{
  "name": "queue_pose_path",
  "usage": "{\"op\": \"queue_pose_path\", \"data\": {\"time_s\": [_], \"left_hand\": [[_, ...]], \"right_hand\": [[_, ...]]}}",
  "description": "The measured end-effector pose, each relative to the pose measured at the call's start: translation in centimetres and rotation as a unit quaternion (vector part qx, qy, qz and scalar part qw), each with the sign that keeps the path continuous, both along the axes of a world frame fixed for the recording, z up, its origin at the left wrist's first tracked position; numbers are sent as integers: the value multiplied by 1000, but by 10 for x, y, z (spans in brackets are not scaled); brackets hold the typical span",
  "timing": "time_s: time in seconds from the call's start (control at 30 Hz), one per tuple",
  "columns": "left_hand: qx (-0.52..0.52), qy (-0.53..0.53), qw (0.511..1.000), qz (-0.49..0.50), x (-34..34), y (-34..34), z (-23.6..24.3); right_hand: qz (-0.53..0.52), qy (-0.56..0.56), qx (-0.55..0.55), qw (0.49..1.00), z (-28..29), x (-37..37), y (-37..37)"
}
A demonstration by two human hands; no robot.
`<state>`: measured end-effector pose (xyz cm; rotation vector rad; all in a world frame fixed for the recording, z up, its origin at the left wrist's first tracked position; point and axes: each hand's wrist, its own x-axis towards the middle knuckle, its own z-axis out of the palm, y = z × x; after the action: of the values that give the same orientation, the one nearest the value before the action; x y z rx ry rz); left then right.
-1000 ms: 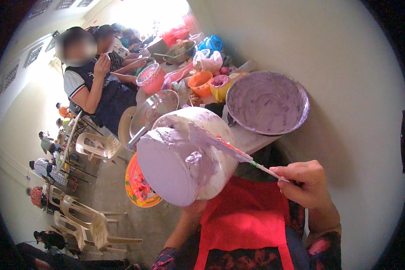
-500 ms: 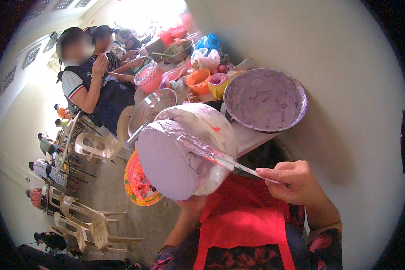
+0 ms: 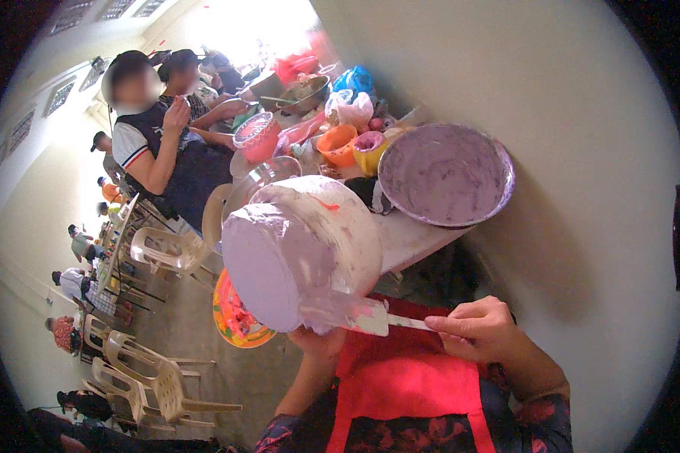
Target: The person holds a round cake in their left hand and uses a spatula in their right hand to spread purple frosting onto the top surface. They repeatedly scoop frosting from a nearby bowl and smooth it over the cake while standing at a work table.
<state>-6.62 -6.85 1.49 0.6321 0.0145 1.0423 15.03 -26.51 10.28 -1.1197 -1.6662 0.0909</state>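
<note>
A round cake covered in pale lilac frosting is held tilted on its side in front of the person, just off the near edge of the white worktop. On the worktop behind it stands a wide metal bowl smeared with the same lilac cream, and further back small orange and yellow bowls, plastic bags and a steel basin crowd together. The room is a hall with pale walls; white plastic chairs stand on the floor at the left, where other people sit. The right hand has its fingers closed around the thin handle of a spatula — its blade touches the cake's lower side. The left hand supports the cake from below; its fingers are hidden, so I cannot tell how they are spread.
</note>
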Motion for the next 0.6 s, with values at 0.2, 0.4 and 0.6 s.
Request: {"op": "queue_pose_path", "data": {"time_s": [0.2, 0.4, 0.6], "left_hand": [[21, -34, 999, -2, 9, -1, 20], [42, 27, 997, 56, 8, -5, 19], [65, 77, 990, 96, 9, -7, 22]], "right_hand": [[-17, 76, -57, 995, 16, 10, -7], [-48, 86, -73, 992, 28, 10, 6], [-117, 3, -3, 993, 20, -4, 18]]}}
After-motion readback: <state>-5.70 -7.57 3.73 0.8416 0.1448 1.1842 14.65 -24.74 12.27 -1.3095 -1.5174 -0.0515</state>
